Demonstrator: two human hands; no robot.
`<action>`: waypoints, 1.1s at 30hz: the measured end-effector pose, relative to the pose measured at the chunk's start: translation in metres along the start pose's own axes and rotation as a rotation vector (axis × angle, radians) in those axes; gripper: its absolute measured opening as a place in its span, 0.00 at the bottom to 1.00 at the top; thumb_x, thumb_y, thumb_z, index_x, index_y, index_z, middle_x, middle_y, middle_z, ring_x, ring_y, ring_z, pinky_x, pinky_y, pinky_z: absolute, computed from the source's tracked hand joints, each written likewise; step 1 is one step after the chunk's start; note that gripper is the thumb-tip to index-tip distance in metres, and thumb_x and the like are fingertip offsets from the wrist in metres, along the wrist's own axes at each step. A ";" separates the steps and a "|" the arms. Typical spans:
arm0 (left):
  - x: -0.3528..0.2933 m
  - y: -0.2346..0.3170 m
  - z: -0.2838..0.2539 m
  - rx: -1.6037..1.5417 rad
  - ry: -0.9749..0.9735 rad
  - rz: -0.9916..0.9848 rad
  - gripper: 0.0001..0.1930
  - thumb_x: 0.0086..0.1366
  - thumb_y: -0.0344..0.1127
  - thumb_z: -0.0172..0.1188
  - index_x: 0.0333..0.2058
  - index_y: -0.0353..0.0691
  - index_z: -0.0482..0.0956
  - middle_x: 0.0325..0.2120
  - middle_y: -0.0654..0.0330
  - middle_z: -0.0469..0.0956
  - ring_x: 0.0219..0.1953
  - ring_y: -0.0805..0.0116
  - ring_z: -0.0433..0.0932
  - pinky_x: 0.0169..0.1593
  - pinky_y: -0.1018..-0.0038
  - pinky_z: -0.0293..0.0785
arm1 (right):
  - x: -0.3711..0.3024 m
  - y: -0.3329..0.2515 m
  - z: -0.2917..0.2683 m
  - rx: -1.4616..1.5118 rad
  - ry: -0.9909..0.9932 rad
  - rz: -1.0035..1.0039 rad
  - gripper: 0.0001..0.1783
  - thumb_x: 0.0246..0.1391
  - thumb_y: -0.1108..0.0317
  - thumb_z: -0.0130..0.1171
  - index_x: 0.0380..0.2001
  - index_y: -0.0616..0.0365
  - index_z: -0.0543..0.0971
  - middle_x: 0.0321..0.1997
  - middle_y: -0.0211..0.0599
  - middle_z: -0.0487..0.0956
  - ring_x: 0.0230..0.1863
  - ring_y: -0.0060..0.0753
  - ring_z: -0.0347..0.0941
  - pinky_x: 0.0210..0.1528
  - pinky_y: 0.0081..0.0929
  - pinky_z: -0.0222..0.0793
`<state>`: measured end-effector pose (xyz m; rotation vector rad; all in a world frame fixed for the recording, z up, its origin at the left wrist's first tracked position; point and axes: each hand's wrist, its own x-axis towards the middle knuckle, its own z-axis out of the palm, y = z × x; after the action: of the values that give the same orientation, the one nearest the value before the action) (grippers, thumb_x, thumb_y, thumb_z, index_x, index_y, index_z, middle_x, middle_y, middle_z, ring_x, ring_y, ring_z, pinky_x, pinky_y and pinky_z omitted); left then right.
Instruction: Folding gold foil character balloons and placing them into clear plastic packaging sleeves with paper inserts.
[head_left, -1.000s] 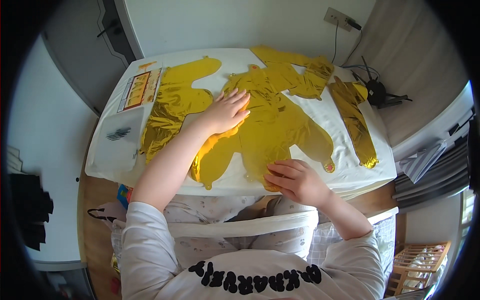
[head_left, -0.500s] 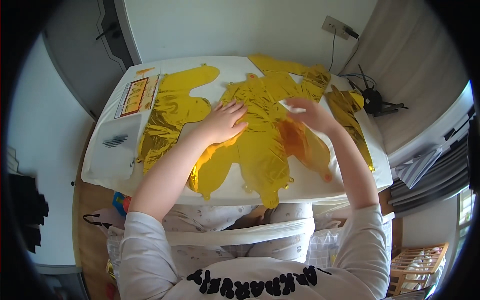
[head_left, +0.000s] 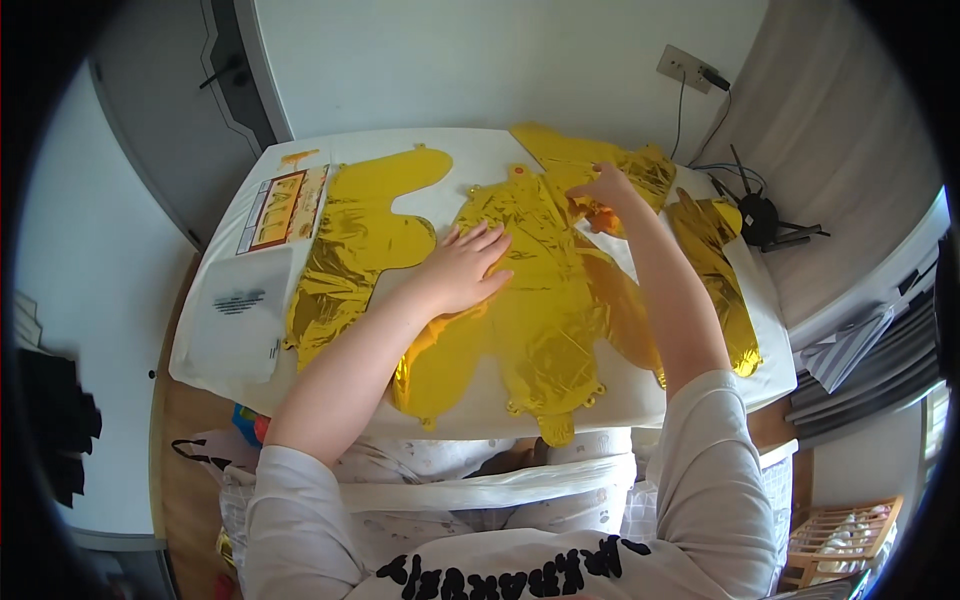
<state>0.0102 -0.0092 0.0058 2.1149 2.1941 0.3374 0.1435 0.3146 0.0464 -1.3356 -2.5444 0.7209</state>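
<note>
A large gold foil balloon point(head_left: 545, 300) lies flat and wrinkled across the middle of the table, its rounded lobes pointing toward me. Palm down, my left hand point(head_left: 465, 268) rests on its left part with the fingers spread. At the far right of this foil, my right hand point(head_left: 605, 190) is over the gold surface, fingers bent and partly apart, with no held thing visible. Below that hand, wrinkled foil shows an orange reflection. A second flat gold balloon point(head_left: 375, 215) lies to the left.
More gold foil point(head_left: 570, 148) lies at the back right, and another piece point(head_left: 712, 280) along the right edge. On the left are a printed picture sheet point(head_left: 282, 210) and a translucent plastic bag point(head_left: 235, 320). A black router point(head_left: 757, 215) stands past the table's right side.
My right hand has moved away from me toward the far foil. My left hand stays spread on the balloon. The whole view has shifted slightly.
</note>
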 end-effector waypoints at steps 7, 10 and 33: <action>0.002 0.002 0.002 -0.032 0.003 -0.005 0.37 0.78 0.59 0.42 0.74 0.40 0.56 0.77 0.53 0.51 0.79 0.54 0.47 0.79 0.51 0.42 | 0.013 0.000 0.006 0.016 0.045 -0.047 0.55 0.39 0.55 0.81 0.70 0.61 0.66 0.61 0.53 0.77 0.57 0.46 0.78 0.57 0.40 0.76; 0.003 0.002 0.004 -0.023 0.009 0.010 0.37 0.78 0.59 0.41 0.74 0.40 0.56 0.77 0.53 0.52 0.79 0.54 0.47 0.79 0.51 0.42 | 0.008 0.000 0.002 0.185 0.061 -0.037 0.51 0.43 0.61 0.79 0.70 0.59 0.66 0.61 0.52 0.77 0.54 0.44 0.79 0.54 0.39 0.77; -0.002 -0.002 0.005 -0.032 0.021 -0.013 0.36 0.77 0.58 0.45 0.74 0.42 0.57 0.76 0.54 0.54 0.78 0.54 0.49 0.78 0.52 0.44 | -0.050 -0.022 0.047 -0.026 0.090 -0.740 0.25 0.67 0.60 0.56 0.63 0.59 0.74 0.60 0.51 0.78 0.63 0.55 0.72 0.65 0.43 0.68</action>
<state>0.0095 -0.0106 0.0008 2.0897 2.1973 0.3927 0.1388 0.2477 0.0196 -0.3368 -2.6739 0.4547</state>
